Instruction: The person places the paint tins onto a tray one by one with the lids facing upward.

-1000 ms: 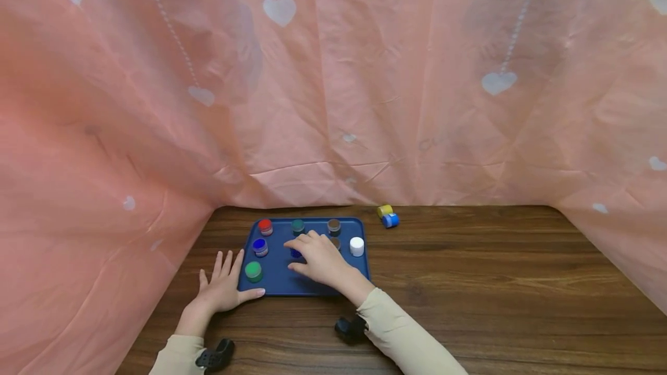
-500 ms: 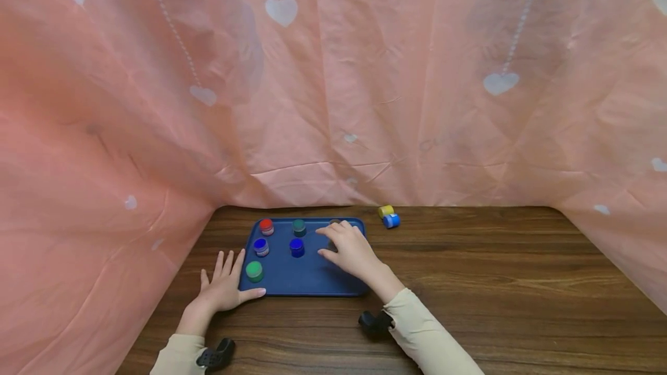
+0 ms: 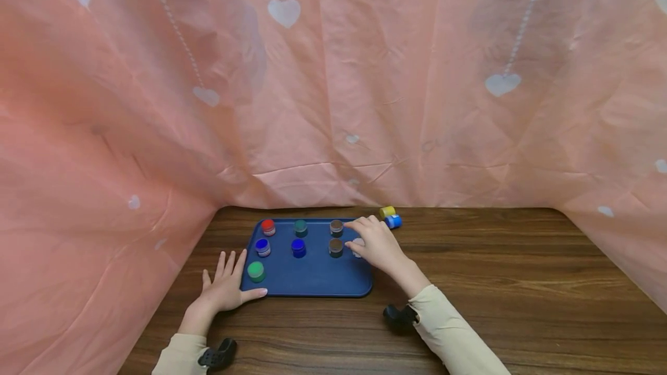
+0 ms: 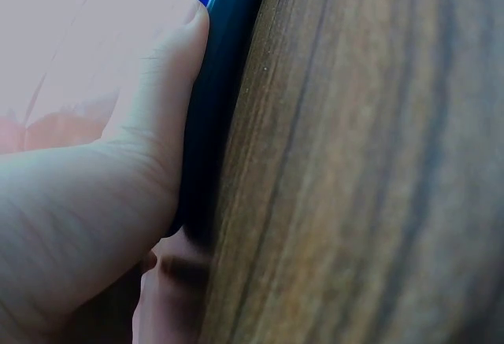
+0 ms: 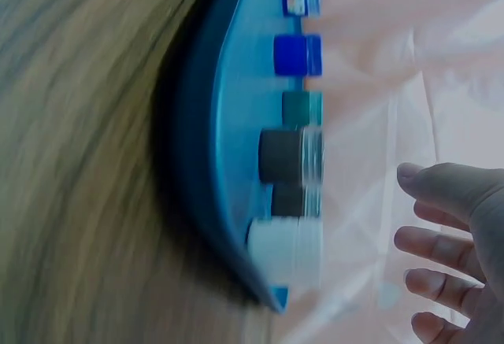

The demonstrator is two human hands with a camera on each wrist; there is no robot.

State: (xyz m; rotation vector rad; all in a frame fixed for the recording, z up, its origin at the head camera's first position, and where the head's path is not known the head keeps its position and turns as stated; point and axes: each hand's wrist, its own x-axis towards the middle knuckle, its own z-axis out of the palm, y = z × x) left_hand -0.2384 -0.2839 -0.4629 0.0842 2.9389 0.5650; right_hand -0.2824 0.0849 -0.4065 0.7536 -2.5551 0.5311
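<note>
A dark blue tray (image 3: 312, 279) holds several small paint jars. My left hand (image 3: 221, 290) lies with spread fingers at its left side, the thumb on the front left corner. Over the tray's right side hovers my right hand (image 3: 382, 246), fingers loosely bent and nothing in them. It partly hides a white jar (image 5: 285, 251) in the head view; the right wrist view shows a gap between them. To its left stand two brown-lidded jars, one in front (image 3: 336, 247) and one behind (image 3: 336, 228). A dark blue jar (image 3: 298, 248) and a dark green jar (image 3: 300, 228) occupy the middle.
At the tray's left are a red-lidded jar (image 3: 268, 227), a blue-lidded jar (image 3: 263, 247) and a green-lidded jar (image 3: 256, 271). Behind the right hand, a yellow jar (image 3: 387, 212) and a blue jar (image 3: 394, 221) lie on the wooden table (image 3: 495, 271). A pink curtain (image 3: 333, 97) hangs behind.
My right hand has moved rightward across the tray, from above the dark blue jar past the brown-lidded jars to the white one. The left hand has stayed in place.
</note>
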